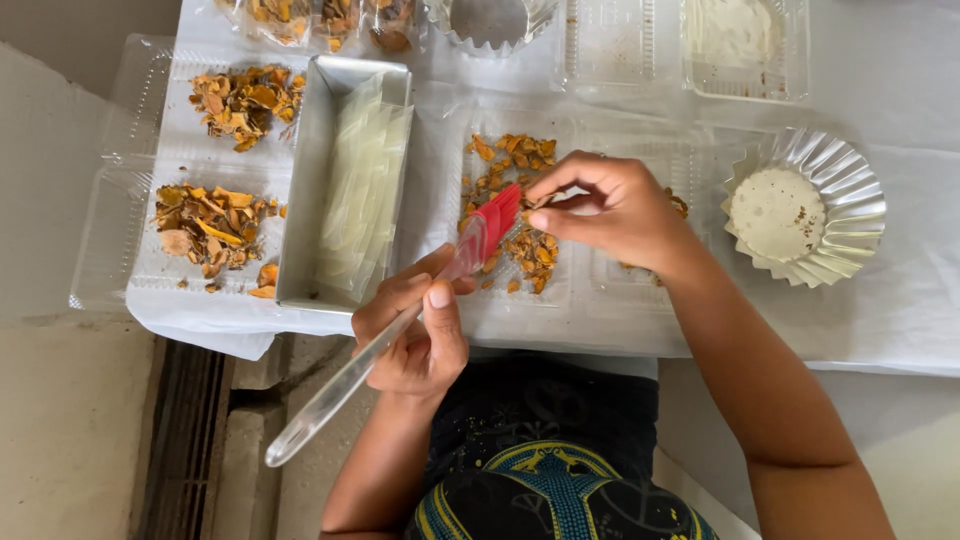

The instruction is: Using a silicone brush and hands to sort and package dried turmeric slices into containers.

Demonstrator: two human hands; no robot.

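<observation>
My left hand [415,330] grips a brush with a clear handle [340,385] and a red silicone head [497,215], held slanted over a clear plastic tray [500,300]. My right hand [610,210] pinches at the red brush head with thumb and fingers, just above a scatter of orange-brown dried pieces [525,245] in that tray. More of the same dried pieces [505,150] lie at the tray's far end.
A metal loaf tin [300,200] holding clear plastic sheets stands left of the tray. Two heaps of dried pieces [215,225] lie on a tray further left. A fluted foil cup [850,215] with pale powder sits at right. Clear plastic containers [745,45] line the back.
</observation>
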